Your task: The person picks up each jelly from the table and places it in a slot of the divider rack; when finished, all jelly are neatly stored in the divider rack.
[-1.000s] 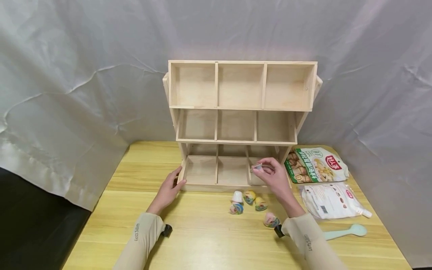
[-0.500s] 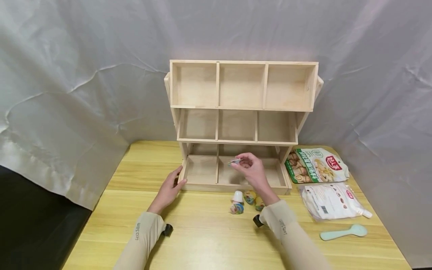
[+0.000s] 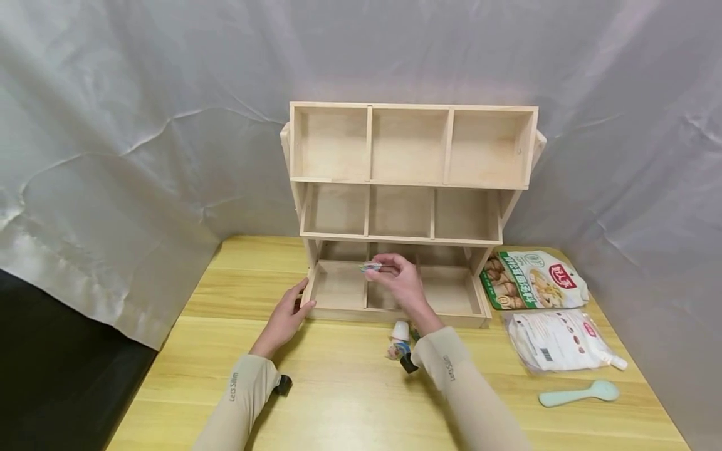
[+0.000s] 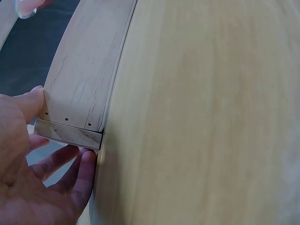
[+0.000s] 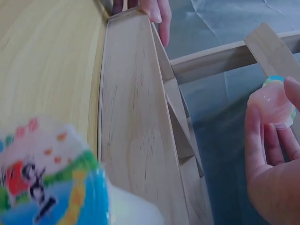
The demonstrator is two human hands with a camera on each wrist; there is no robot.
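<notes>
Glare whitens the tabletop (image 3: pixel 350 401); the right wrist view's nearest cup (image 5: pixel 51 176) blurs.

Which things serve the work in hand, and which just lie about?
Seemingly in use: small pink jelly cup (right hand); pale wooden compartment rack (left hand); white cup and colourful-lidded cup.

Lying about: green-white printed pouch; white printed packet; pale green spoon.

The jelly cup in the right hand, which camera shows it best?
The right wrist view: the pink jelly cup appears large, mostly unobstructed. The head view shows it small; the left wrist view shows at most a cropped bit, top left.
</notes>
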